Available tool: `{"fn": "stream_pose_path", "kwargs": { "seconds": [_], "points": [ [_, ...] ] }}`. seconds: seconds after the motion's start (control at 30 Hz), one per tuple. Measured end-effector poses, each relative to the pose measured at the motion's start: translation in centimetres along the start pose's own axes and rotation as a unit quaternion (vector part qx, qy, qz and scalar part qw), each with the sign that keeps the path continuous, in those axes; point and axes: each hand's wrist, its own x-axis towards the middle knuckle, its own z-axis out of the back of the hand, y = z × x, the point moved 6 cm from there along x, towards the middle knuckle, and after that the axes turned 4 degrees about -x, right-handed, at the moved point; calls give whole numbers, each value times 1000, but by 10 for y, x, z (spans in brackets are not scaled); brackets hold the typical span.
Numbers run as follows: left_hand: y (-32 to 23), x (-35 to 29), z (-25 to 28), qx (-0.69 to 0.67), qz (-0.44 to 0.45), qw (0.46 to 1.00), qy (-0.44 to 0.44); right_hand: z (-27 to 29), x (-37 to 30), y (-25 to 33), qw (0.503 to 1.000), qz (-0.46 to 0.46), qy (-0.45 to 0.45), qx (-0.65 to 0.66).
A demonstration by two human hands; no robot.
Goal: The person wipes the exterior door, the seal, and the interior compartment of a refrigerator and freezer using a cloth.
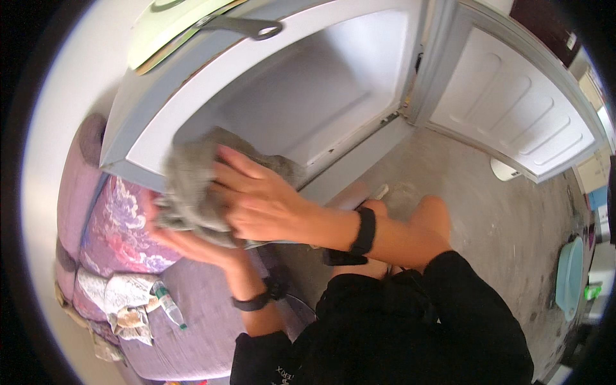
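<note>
A crumpled grey cloth [196,183] is bunched between my two hands, its edges smeared by motion. My left hand [192,245] cups it from below and from the left, with some fingers hidden behind the folds. From the right, my right hand [263,200] presses on it, fingers bent over the fabric. Both hands are in front of the opening of a white-lined, grey-framed fridge [144,153]. Part of the cloth reaches over the lower rim of that opening.
The fridge door [507,102] hangs wide open at the right. A dark handle [247,27] juts out over the fridge top. At left stands a purple sofa [192,333] bearing a plastic bottle [168,304] and a patterned cloth [115,294]. A light-blue basin [568,279] sits far right.
</note>
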Motion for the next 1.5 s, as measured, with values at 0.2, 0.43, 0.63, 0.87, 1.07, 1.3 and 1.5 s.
{"fn": "stream_pose_path", "kwargs": {
  "seconds": [0.2,0.43,0.63,0.87,1.07,1.3,1.5],
  "points": [
    [-3,62,-3,-121,-35,992,-10,22,52,-4,970,-20,-243,-8],
    [6,-42,-20,103,-18,989,100,-24,-53,-6,953,-113,-71,271],
    [38,-105,-19,-144,176,964,136,-28,-120,-1,920,-194,48,338],
    [-10,-130,1,30,-100,979,174,40,-129,-48,824,-423,-185,328],
    [-59,-138,-48,50,-172,931,318,89,-113,-128,817,-430,-309,228],
    [-101,-98,-128,-433,366,766,301,136,-59,-200,932,-325,-116,-108],
    [-119,-68,-173,-553,368,693,280,71,-119,-213,911,-334,22,-241]
  ]
}}
